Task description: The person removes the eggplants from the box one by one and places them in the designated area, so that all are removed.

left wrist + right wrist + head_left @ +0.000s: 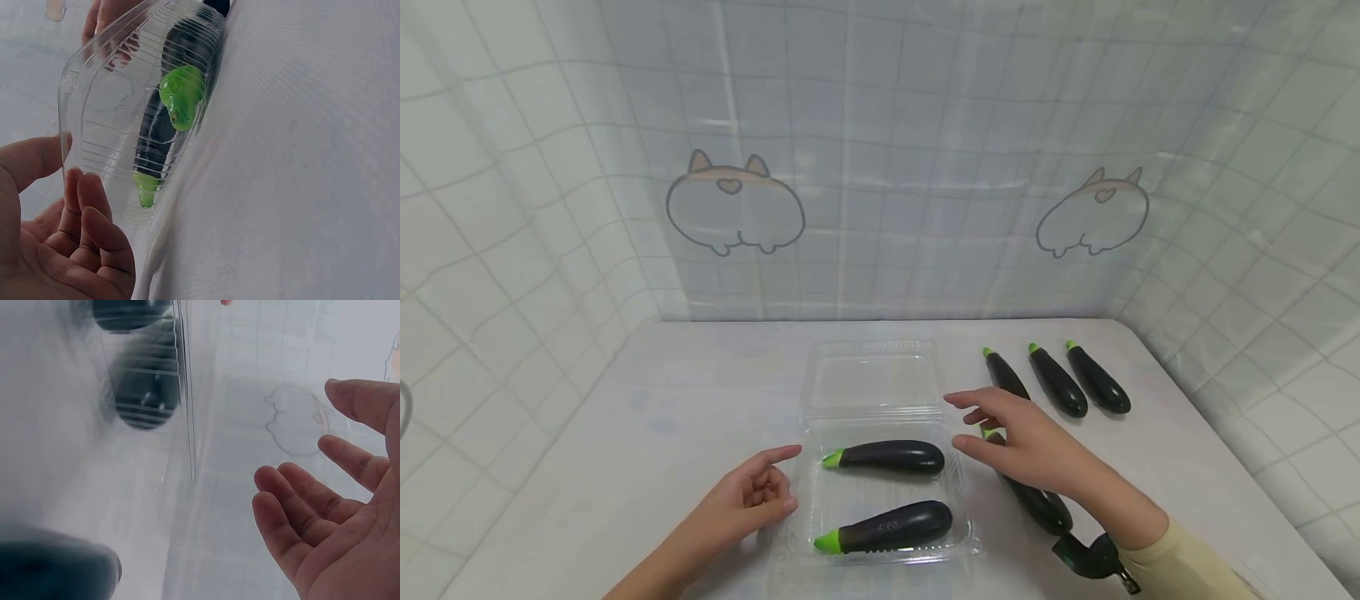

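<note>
A clear plastic clamshell container (883, 492) lies with its lid (872, 379) folded back, away from me. Inside, two dark eggplants with green stem ends lie crosswise, one farther eggplant (891, 457) and one nearer eggplant (895, 527). My left hand (748, 496) is at the container's left side, fingers loosely bent. In the left wrist view its thumb and fingertips meet the rim (65, 112); contact is hard to tell. To the container's right my right hand (1018, 433) hovers with relaxed, spread fingers, holding nothing. Another eggplant (1037, 504) lies partly hidden beneath it.
Toward the back right of the white table (715, 375) lie a partly hidden eggplant (1006, 375), a middle eggplant (1058, 383) and a rightmost eggplant (1099, 379). A dark curved piece (1090, 557) is by the right sleeve. Grid-patterned sheets hang behind and at both sides.
</note>
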The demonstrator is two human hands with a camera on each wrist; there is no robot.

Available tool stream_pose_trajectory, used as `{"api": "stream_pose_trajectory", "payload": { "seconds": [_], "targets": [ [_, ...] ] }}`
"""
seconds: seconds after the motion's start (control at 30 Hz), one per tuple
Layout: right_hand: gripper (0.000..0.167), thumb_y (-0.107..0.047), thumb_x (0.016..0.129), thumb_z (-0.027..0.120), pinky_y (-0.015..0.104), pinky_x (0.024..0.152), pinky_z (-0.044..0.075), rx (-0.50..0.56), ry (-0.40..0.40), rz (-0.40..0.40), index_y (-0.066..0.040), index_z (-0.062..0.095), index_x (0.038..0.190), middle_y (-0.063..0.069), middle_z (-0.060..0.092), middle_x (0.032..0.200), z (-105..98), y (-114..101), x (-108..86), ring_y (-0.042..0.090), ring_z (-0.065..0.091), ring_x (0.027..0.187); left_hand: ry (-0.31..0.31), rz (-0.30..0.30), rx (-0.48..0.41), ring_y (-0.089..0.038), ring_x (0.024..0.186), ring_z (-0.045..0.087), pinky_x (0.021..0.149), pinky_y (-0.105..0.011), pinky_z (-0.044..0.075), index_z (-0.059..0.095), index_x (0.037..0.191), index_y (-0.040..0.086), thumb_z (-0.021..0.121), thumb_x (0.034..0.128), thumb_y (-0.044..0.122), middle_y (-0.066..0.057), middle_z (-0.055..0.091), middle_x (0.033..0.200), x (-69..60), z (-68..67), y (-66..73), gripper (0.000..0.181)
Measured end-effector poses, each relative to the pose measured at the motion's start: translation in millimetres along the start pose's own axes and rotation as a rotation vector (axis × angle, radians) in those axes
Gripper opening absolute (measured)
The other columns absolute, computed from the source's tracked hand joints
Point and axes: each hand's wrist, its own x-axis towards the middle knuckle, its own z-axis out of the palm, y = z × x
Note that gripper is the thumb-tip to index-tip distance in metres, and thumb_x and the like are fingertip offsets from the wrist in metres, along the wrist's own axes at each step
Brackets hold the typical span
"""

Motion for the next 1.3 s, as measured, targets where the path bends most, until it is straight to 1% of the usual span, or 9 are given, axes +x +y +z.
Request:
{"api": "stream_pose_trajectory", "payload": {
  "seconds": [0.13, 0.23, 0.37, 0.5, 0.73, 0.93, 1.07, 1.13, 1.3],
  "targets": [
    [0.051, -0.05, 0.092, 0.066, 0.037, 0.079, 0.054, -0.003, -0.017, -0.025, -0.035, 0.052, 0.139, -0.012, 0.056, 0.132, 6, -4, 6.3, 0.01, 0.061, 0.108, 0.002, 0.004, 0.008, -0.017, 0.079, 0.058, 0.068, -0.024, 0.049, 0.038, 0.148, 0.002, 0.072, 0.0914, 0.014, -0.016, 0.057, 0.095, 0.6, 0.2, 0.5, 0.067],
    [0.051, -0.051, 0.092, 0.066, 0.038, 0.083, 0.053, -0.018, -0.023, -0.042, -0.035, 0.053, 0.139, -0.014, 0.057, 0.128, 11, -8, 10.7, 0.008, 0.061, 0.108, 0.004, 0.004, 0.02, -0.017, 0.079, 0.058, 0.067, -0.024, 0.049, 0.038, 0.148, 0.002, 0.072, 0.0912, 0.014, -0.016, 0.057, 0.095, 0.8, -0.2, 0.5, 0.067],
    [0.051, -0.049, 0.093, 0.066, 0.035, 0.089, 0.05, 0.006, -0.054, -0.06, -0.031, 0.054, 0.139, -0.015, 0.056, 0.128, 19, -12, 15.6, 0.011, 0.061, 0.109, 0.004, 0.004, 0.029, -0.017, 0.079, 0.058, 0.066, -0.024, 0.049, 0.038, 0.148, 0.002, 0.072, 0.0912, 0.014, -0.015, 0.057, 0.095, 0.9, -0.7, -0.4, 0.067],
    [0.049, -0.045, 0.093, 0.068, 0.035, 0.089, 0.051, 0.036, -0.087, -0.085, -0.03, 0.054, 0.138, -0.014, 0.057, 0.13, 28, -14, 19.8, 0.014, 0.061, 0.11, 0.002, 0.006, 0.026, -0.016, 0.079, 0.058, 0.066, -0.024, 0.049, 0.038, 0.148, 0.002, 0.072, 0.0914, 0.014, -0.016, 0.057, 0.095, 0.6, -0.9, -1.4, 0.067],
    [0.049, -0.041, 0.094, 0.067, 0.033, 0.074, 0.053, 0.05, -0.147, -0.17, -0.019, 0.058, 0.137, -0.005, 0.06, 0.128, 42, -18, 26.0, 0.017, 0.062, 0.106, 0.004, 0.01, 0.03, -0.015, 0.078, 0.058, 0.065, -0.024, 0.049, 0.038, 0.147, 0.001, 0.072, 0.0912, 0.013, -0.016, 0.057, 0.095, 0.3, -1.3, -1.3, 0.067],
    [0.046, -0.039, 0.095, 0.066, 0.034, 0.086, 0.051, 0.062, -0.231, -0.194, -0.018, 0.059, 0.136, -0.004, 0.061, 0.126, 53, -21, 29.2, 0.014, 0.061, 0.107, 0.004, 0.007, 0.042, -0.014, 0.076, 0.057, 0.065, -0.023, 0.048, 0.038, 0.147, 0.0, 0.072, 0.0915, 0.014, -0.015, 0.057, 0.094, 0.7, -1.5, -0.2, 0.066],
    [0.046, -0.038, 0.097, 0.064, 0.03, 0.086, 0.05, 0.049, -0.278, -0.239, -0.019, 0.058, 0.138, -0.006, 0.063, 0.124, 58, -23, 30.3, 0.011, 0.061, 0.106, 0.003, 0.015, 0.045, -0.014, 0.076, 0.057, 0.065, -0.024, 0.048, 0.038, 0.147, 0.0, 0.071, 0.092, 0.013, -0.014, 0.057, 0.093, 1.0, -2.0, 0.0, 0.065],
    [0.047, -0.04, 0.098, 0.062, 0.029, 0.089, 0.049, 0.031, -0.308, -0.261, -0.019, 0.057, 0.14, -0.006, 0.062, 0.126, 61, -23, 30.8, 0.008, 0.059, 0.11, 0.004, 0.017, 0.05, -0.014, 0.076, 0.057, 0.065, -0.024, 0.048, 0.038, 0.147, 0.0, 0.071, 0.0919, 0.013, -0.014, 0.057, 0.093, 1.0, -2.2, 0.3, 0.065],
    [0.048, -0.043, 0.1, 0.057, 0.026, 0.094, 0.046, 0.011, -0.404, -0.316, -0.016, 0.056, 0.141, -0.005, 0.06, 0.132, 66, -23, 31.5, 0.006, 0.057, 0.115, 0.004, -0.006, 0.045, -0.015, 0.075, 0.057, 0.064, -0.024, 0.048, 0.038, 0.147, 0.001, 0.071, 0.0919, 0.013, -0.015, 0.057, 0.093, 1.3, -2.4, 1.3, 0.065]
  ]
}}
